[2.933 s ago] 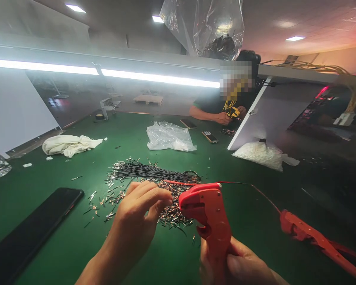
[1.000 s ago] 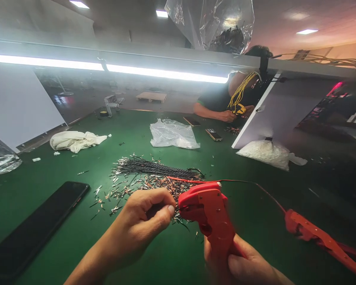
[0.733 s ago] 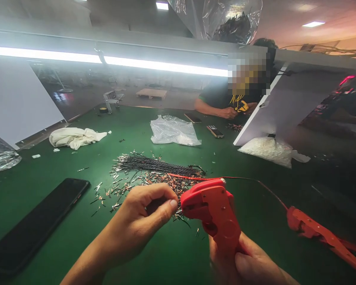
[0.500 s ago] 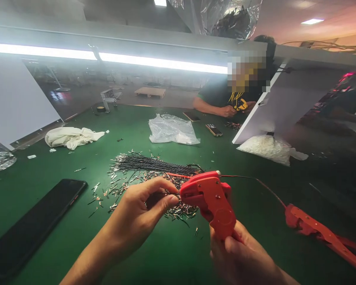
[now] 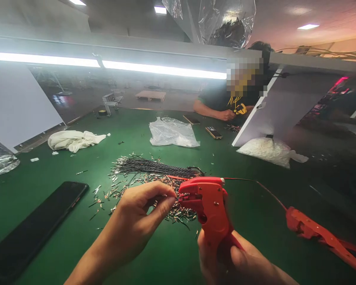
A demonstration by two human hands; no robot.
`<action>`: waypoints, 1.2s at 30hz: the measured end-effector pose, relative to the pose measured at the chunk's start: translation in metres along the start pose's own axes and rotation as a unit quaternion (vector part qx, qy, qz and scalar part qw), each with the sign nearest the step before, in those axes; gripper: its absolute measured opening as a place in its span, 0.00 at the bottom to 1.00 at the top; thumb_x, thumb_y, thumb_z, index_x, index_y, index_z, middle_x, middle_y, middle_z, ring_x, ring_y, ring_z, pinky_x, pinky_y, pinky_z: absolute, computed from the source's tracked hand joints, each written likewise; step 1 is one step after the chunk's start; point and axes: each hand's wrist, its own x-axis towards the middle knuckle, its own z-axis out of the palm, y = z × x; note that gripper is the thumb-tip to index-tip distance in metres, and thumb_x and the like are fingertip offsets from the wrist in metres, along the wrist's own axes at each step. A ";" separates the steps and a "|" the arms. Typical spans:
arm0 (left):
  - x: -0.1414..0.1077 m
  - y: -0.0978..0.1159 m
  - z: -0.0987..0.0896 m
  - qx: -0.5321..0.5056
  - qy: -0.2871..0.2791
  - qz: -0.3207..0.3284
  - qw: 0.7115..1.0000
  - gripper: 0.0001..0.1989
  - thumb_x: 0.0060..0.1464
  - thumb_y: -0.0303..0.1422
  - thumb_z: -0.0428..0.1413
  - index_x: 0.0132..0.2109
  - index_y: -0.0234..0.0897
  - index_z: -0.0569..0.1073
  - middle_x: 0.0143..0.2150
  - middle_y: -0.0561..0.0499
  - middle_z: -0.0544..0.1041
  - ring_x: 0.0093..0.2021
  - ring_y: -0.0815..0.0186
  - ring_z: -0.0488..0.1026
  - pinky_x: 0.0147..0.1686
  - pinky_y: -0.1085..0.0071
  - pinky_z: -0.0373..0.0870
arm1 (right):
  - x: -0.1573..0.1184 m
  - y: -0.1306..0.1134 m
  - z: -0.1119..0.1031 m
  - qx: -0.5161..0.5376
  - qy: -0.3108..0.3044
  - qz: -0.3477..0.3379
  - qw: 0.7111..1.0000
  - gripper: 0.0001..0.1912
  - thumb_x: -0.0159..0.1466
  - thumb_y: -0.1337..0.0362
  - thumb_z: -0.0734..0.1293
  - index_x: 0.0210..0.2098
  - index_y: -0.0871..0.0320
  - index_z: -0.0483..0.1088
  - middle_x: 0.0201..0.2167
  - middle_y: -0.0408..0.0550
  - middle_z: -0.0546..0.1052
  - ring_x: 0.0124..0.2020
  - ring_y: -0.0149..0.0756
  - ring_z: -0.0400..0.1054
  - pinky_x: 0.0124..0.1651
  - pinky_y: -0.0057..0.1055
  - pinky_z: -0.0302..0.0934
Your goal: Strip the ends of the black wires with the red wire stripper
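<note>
My left hand pinches a thin black wire between thumb and forefinger, its end at the jaws of a red wire stripper. My right hand is wrapped round the stripper's handle, holding it upright with the jaws pointing left. The jaws look slightly parted around the wire end. Behind both hands lies a bundle of black wires, its ends to the left bare or tipped with metal. Many short wire scraps with copper and black bits are spread under and around the tool.
A black phone lies at left. A second red stripping tool rests at right. Farther back are a white cloth, a clear plastic bag, a tied bag and a smaller phone. Across the green table a person holds a yellow tool.
The stripper has turned more upright and its jaws have shifted slightly left, showing more parted. My left hand still pinches the wire. The view has tilted up slightly.
</note>
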 end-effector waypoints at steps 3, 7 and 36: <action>0.001 0.001 -0.002 -0.021 0.005 0.002 1.000 0.05 0.57 0.29 0.56 0.34 0.41 0.76 0.28 0.58 0.76 0.26 0.75 0.68 0.24 0.80 0.63 | 0.001 -0.006 -0.002 -0.012 -0.027 0.040 0.999 0.32 0.52 0.41 0.73 0.43 0.62 0.69 0.32 0.49 0.74 0.32 0.35 0.68 0.37 0.31 0.64; 0.000 0.001 -0.004 -0.046 0.025 -0.006 0.999 0.04 0.56 0.30 0.57 0.33 0.42 0.77 0.28 0.57 0.76 0.26 0.75 0.68 0.24 0.81 0.64 | 0.004 -0.006 -0.002 -0.031 -0.040 0.046 0.998 0.35 0.52 0.39 0.72 0.44 0.62 0.69 0.33 0.50 0.74 0.33 0.35 0.69 0.39 0.32 0.64; -0.001 0.005 -0.003 -0.134 -0.092 -0.141 0.977 0.13 0.56 0.40 0.53 0.28 0.37 0.70 0.26 0.55 0.65 0.29 0.69 0.60 0.29 0.72 0.57 | 0.010 0.018 -0.010 -0.116 -0.071 -0.018 0.990 0.23 0.57 0.43 0.69 0.31 0.59 0.69 0.21 0.39 0.67 0.20 0.27 0.57 0.24 0.27 0.53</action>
